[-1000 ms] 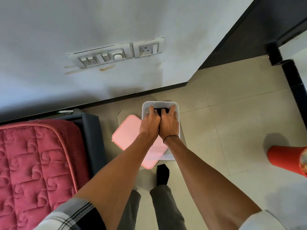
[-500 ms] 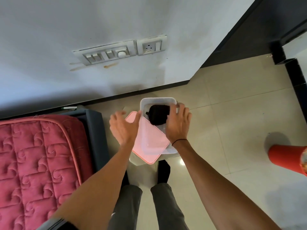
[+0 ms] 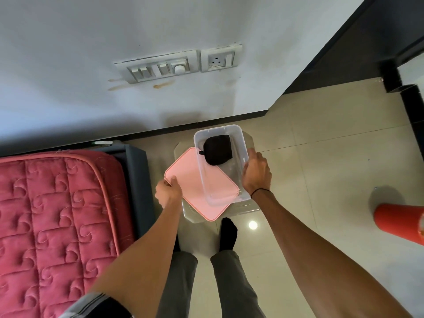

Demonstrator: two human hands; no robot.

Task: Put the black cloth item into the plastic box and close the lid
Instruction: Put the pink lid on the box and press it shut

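Observation:
A clear plastic box point(image 3: 241, 143) stands open on a small pale stool point(image 3: 249, 207). The black cloth item point(image 3: 217, 149) lies folded inside it, at the far end. The pink lid point(image 3: 185, 177) lies flat partly under the box, sticking out to its left. My left hand point(image 3: 168, 191) grips the lid's near left corner. My right hand point(image 3: 256, 173) holds the box's right wall.
A bed with a red quilted mattress point(image 3: 55, 214) and grey frame lies at the left. The wall with a switch panel point(image 3: 160, 67) stands behind the stool. An orange object point(image 3: 399, 222) is at the right edge. My feet stand below the stool on the tiled floor.
Both hands have come out of the box, leaving the black cloth inside. My left hand moved left and took the lid's corner; my right hand went to the box's right wall.

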